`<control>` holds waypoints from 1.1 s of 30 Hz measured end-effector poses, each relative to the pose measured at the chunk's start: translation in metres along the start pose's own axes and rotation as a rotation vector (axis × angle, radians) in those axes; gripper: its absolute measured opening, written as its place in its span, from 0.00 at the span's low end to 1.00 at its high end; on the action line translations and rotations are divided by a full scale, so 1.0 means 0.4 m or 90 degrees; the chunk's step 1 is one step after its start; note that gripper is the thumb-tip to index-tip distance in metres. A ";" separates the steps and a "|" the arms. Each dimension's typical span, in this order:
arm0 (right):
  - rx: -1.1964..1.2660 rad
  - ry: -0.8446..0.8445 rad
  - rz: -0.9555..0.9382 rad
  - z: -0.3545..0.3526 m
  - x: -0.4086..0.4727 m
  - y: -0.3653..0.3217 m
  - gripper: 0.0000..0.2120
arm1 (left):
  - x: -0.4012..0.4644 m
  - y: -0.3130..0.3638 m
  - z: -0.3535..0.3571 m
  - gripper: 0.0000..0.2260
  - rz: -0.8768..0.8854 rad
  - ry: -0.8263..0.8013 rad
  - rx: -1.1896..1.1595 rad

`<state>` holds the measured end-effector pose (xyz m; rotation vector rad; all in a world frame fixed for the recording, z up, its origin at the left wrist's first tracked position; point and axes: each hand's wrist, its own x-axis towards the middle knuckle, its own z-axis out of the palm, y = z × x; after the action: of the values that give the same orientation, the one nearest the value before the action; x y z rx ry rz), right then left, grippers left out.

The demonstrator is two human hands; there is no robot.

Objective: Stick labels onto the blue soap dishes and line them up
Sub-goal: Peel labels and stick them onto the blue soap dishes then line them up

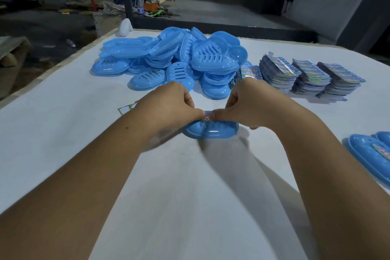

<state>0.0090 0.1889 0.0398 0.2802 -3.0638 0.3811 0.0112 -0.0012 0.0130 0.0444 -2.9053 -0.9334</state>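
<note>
- Your left hand (pixel 168 105) and right hand (pixel 242 104) curl round 1 blue oval plastic soap dish (pixel 211 132) at the white table's (pixel 179 196) centre.
- Both thumbs pinch the small colourful label (pixel 207 118); press it flat outward from the middle.

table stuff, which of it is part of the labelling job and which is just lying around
Part of the job:
soap dish held by left hand and right hand
label under the thumbs
pile of blue dishes
label stacks
labelled dishes, right edge

Lying about:
white plastic object, far table corner
bottle on the floor
clutter by the post
</note>
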 end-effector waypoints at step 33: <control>-0.062 0.145 0.116 0.034 -0.247 0.158 0.32 | 0.005 -0.012 0.012 0.08 0.048 0.104 -0.032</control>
<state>0.0940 0.2630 0.0052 -0.0435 -2.8778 0.2505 0.0088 -0.0022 0.0064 0.0062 -2.7139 -0.9421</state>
